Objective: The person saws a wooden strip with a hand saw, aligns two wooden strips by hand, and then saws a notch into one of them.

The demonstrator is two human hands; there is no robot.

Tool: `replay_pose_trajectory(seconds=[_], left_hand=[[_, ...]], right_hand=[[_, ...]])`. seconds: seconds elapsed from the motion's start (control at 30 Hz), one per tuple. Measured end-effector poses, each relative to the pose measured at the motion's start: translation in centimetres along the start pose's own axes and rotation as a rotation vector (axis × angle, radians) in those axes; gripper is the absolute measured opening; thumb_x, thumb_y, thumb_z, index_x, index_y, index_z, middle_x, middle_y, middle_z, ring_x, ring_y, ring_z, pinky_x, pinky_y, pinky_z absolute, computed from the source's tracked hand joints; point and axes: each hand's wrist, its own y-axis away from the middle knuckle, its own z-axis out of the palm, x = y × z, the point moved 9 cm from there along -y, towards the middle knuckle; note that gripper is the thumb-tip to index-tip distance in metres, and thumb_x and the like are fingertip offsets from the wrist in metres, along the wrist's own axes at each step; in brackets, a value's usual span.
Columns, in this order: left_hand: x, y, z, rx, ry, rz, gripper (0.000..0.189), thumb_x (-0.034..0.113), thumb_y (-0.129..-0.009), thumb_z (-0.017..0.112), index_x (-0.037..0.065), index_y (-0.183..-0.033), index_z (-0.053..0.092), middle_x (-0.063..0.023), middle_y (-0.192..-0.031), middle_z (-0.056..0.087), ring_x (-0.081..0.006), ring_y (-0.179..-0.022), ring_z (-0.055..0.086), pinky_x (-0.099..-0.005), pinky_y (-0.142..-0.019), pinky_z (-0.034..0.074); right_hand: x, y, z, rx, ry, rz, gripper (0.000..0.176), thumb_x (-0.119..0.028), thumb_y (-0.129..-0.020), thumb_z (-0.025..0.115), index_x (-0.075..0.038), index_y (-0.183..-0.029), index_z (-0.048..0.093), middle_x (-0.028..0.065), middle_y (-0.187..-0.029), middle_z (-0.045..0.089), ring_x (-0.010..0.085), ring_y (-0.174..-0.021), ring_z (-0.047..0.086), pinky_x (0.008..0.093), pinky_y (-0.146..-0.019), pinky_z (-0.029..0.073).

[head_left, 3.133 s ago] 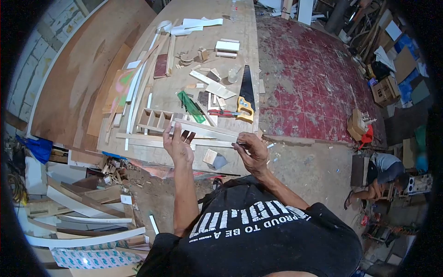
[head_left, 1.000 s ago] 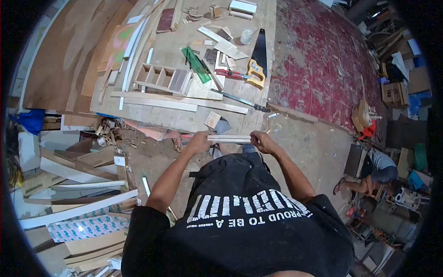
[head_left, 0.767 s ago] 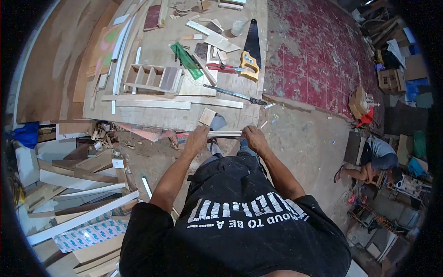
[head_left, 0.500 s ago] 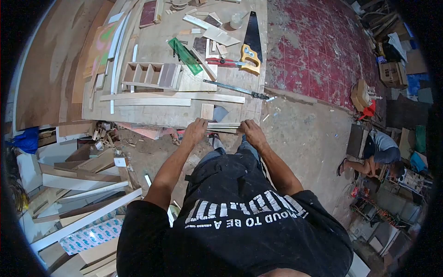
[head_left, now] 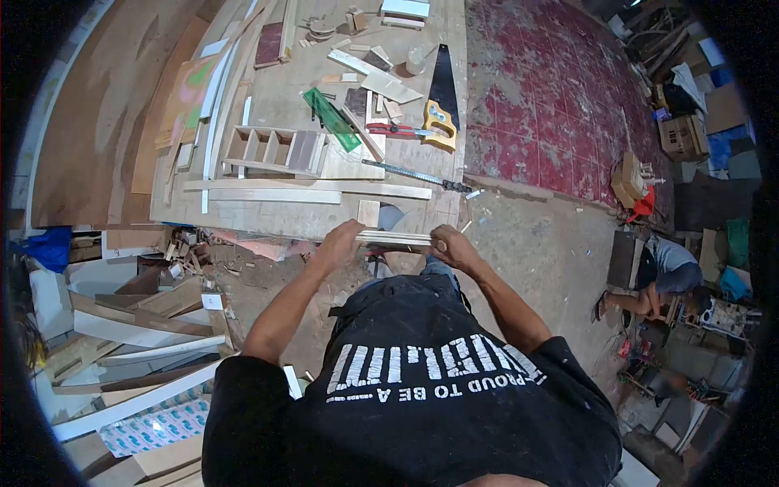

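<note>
While one table (head_left: 284, 214) bears one saw (head_left: 443, 91), one bundle of wooden strips (head_left: 396, 239), too fine to count, is held near the table's edge, left hand (head_left: 339, 244) and right hand (head_left: 454, 246) each gripping one end between fingers.

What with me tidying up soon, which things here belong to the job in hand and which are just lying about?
Job in hand:
pale wood, gripped at its ends by the left hand and right hand

Apparently lying about:
handsaw
green strip
toothed metal bar
compartmented wooden frame, possibly related
</note>
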Motion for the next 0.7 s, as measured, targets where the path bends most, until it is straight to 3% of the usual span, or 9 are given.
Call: replay_pose_trajectory(seconds=[0.07,0.2,0.27,0.33,0.47,0.5,0.6,0.63,0.7], left_hand=[[-0.1,-0.2,-3.0,-0.022,0.506,-0.128,0.037,0.003,-0.084,0.072,0.002,-0.120,0.063,-0.0127,-0.101,0.067,-0.0268,-0.096,0.066,-0.0383,-0.087,0.055],[1.9,-1.6,-9.5,0.109,0.821,-0.255,0.036,0.004,-0.087,0.075,-0.001,-0.121,0.063,-0.0081,-0.104,0.070,-0.0164,-0.097,0.066,-0.0332,-0.087,0.054],[3.3,-2.8,-12.3,0.304,1.323,-0.286,0.033,0.009,-0.090,0.076,-0.003,-0.119,0.064,-0.0058,-0.107,0.070,-0.0104,-0.098,0.064,-0.0288,-0.088,0.054],[5.5,-3.9,-14.9,0.506,1.445,-0.286,0.030,0.009,-0.092,0.075,-0.004,-0.117,0.065,-0.0063,-0.103,0.072,-0.0101,-0.091,0.067,-0.0258,-0.086,0.055],[8.7,-5.9,-14.7,0.650,1.265,-0.270,0.024,0.012,-0.092,0.075,-0.005,-0.107,0.068,-0.0077,-0.101,0.073,-0.0121,-0.090,0.068,-0.0292,-0.083,0.057],[9.5,-6.3,-15.2,0.707,1.222,-0.267,0.024,0.014,-0.091,0.076,-0.005,-0.103,0.068,-0.0093,-0.098,0.073,-0.0134,-0.087,0.069,-0.0312,-0.080,0.058],[11.5,-6.9,-17.6,0.729,0.913,-0.233,0.023,0.009,-0.090,0.075,-0.006,-0.106,0.068,-0.0101,-0.095,0.073,-0.0134,-0.084,0.068,-0.0280,-0.075,0.056],[12.1,-6.7,-18.5,0.780,0.865,-0.245,0.021,0.011,-0.087,0.078,-0.005,-0.098,0.069,-0.0100,-0.088,0.073,-0.0136,-0.079,0.068,-0.0294,-0.071,0.055],[12.2,-7.2,-18.8,0.808,0.752,-0.233,0.020,0.011,-0.084,0.079,-0.004,-0.093,0.069,-0.0121,-0.085,0.071,-0.0183,-0.075,0.069,-0.0319,-0.069,0.055]], right_hand=[[-0.9,0.1,-2.2,-0.031,-0.055,0.000,0.031,-0.014,-0.078,0.076,0.000,-0.104,0.065,0.0165,-0.097,0.066,0.0353,-0.091,0.063,0.0431,-0.081,0.051],[-5.2,0.0,-5.6,-0.092,-0.399,0.144,0.033,-0.014,-0.084,0.075,0.001,-0.112,0.068,0.0090,-0.099,0.070,0.0200,-0.088,0.064,0.0349,-0.079,0.052],[-6.7,-0.5,-6.5,-0.066,-0.558,0.173,0.030,-0.015,-0.088,0.076,0.001,-0.112,0.068,0.0006,-0.096,0.067,0.0110,-0.089,0.061,0.0287,-0.077,0.050],[-8.9,-0.8,-7.3,-0.055,-0.674,0.288,0.026,-0.015,-0.087,0.076,-0.002,-0.109,0.068,-0.0028,-0.092,0.064,0.0076,-0.081,0.055,0.0248,-0.071,0.045],[-7.9,-2.4,-6.2,0.028,-0.802,0.148,0.029,-0.016,-0.090,0.078,-0.002,-0.113,0.068,-0.0046,-0.093,0.063,0.0060,-0.081,0.054,0.0237,-0.073,0.042],[-7.2,-2.5,-5.8,-0.033,-0.801,0.224,0.024,-0.008,-0.090,0.074,-0.002,-0.113,0.067,0.0001,-0.103,0.067,0.0105,-0.099,0.060,0.0296,-0.093,0.046],[-9.4,-3.0,-7.0,-0.037,-0.782,0.170,0.029,-0.011,-0.092,0.072,0.000,-0.118,0.066,0.0034,-0.105,0.068,0.0138,-0.104,0.062,0.0312,-0.096,0.047],[-9.6,-3.3,-7.9,-0.031,-0.774,0.169,0.029,-0.011,-0.092,0.072,0.000,-0.118,0.066,0.0034,-0.105,0.068,0.0138,-0.104,0.062,0.0312,-0.096,0.047],[-12.0,-4.8,-11.4,0.086,-0.374,-0.032,0.034,-0.013,-0.092,0.072,0.000,-0.122,0.065,0.0063,-0.104,0.069,0.0156,-0.105,0.063,0.0307,-0.096,0.048]])
